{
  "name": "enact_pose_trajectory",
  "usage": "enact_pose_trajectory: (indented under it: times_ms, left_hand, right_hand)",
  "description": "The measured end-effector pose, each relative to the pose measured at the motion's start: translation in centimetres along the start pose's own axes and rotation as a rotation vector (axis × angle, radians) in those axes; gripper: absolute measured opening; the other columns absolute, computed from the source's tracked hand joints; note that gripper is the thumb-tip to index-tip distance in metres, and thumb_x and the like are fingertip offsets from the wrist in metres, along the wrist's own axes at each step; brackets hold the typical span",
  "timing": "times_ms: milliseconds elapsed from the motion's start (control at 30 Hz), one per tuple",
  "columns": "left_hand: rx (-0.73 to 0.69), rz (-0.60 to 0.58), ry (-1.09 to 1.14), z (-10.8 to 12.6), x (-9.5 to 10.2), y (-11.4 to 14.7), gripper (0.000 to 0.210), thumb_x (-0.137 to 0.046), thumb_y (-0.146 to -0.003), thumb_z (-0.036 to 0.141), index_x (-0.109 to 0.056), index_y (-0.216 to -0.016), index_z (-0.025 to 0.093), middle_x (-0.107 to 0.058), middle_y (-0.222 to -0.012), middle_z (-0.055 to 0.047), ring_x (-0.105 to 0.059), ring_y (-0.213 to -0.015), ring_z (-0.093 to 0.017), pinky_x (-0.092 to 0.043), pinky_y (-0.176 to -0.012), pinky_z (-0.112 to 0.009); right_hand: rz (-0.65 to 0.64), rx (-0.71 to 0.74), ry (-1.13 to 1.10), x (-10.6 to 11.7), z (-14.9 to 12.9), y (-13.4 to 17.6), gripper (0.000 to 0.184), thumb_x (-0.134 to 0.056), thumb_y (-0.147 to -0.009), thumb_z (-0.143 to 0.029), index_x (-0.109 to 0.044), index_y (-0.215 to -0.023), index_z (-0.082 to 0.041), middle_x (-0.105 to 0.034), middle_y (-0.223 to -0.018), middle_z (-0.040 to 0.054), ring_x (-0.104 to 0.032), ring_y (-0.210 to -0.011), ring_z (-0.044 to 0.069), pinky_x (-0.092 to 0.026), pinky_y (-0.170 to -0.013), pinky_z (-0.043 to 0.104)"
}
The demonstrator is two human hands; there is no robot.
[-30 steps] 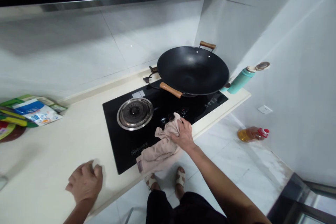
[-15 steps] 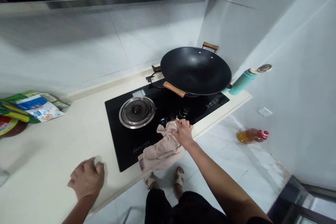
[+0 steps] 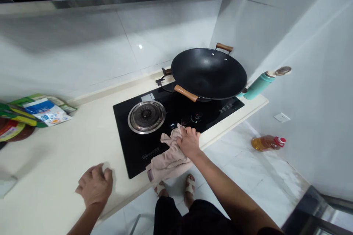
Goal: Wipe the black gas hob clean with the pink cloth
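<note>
Kitchen: R hand (image 3: 190,142), grip clamped on a pink cloth (image 3: 169,159) at front edge of stove (image 3: 135,145), cloth partly over lip of bench (image 3: 82,136). L hand (image 3: 96,185) rests on bench L of stove, thumb apart from loosely curled fingers. Wok (image 3: 208,73) sits atop stove's R side; flask (image 3: 259,86) w/ raised lid stands just R of stove.

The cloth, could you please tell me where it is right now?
In the head view, just below centre, the cloth lies partly under the right hand, across the front edge of the stove.
</note>
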State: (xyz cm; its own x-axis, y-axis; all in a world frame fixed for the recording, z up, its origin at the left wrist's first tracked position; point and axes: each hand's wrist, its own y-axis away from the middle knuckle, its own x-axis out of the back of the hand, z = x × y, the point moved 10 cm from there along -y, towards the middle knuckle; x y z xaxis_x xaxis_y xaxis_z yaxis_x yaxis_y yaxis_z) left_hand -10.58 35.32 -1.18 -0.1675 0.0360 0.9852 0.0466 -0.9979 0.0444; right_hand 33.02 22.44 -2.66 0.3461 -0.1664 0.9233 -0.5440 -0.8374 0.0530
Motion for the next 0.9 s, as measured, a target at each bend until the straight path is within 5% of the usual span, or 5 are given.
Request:
enact_pose_trajectory:
  times_ms: [233,433,633,900]
  left_hand:
    - [-0.024,0.016,-0.001,0.2,0.2,0.0,0.056,-0.038,-0.1,0.048,-0.065,-0.136,0.015,-0.054,-0.151,-0.024,-0.043,-0.148,-0.047,-0.035,-0.121,-0.07]
    - [-0.02,0.011,0.006,0.1,0.1,-0.2,0.058,-0.035,-0.102,0.049,-0.064,-0.139,0.015,-0.055,-0.152,-0.023,-0.043,-0.147,-0.047,-0.034,-0.121,-0.071]
    - [-0.014,0.006,-0.003,0.2,0.2,-0.1,0.061,-0.034,-0.102,0.051,-0.064,-0.139,0.014,-0.053,-0.153,-0.025,-0.042,-0.148,-0.049,-0.035,-0.12,-0.072]
    - [-0.009,0.023,0.005,0.0,0.0,-0.2,0.057,-0.035,-0.1,0.051,-0.064,-0.137,0.018,-0.054,-0.154,-0.022,-0.042,-0.149,-0.049,-0.034,-0.121,-0.072]
  right_hand:
    - [0.119,-0.131,0.111,3.0,8.0,0.6,0.054,-0.05,-0.105,-0.04,-0.064,-0.153,-0.018,-0.06,-0.122,0.0182,-0.049,-0.116,0.037,-0.04,-0.099,0.056]
    - [0.038,-0.301,0.122,5.0,12.4,-2.8,0.054,-0.043,-0.108,-0.038,-0.061,-0.158,-0.03,-0.055,-0.13,0.0153,-0.048,-0.121,0.034,-0.039,-0.105,0.054]
    - [-0.137,-0.332,0.122,5.5,13.1,-6.2,0.059,-0.044,-0.104,-0.038,-0.053,-0.162,-0.041,-0.05,-0.138,0.0108,-0.045,-0.125,0.032,-0.036,-0.109,0.052]
    - [-0.039,-0.282,0.126,4.5,11.1,-3.7,0.059,-0.044,-0.105,-0.037,-0.055,-0.162,-0.03,-0.052,-0.132,0.0136,-0.045,-0.122,0.032,-0.038,-0.106,0.049]
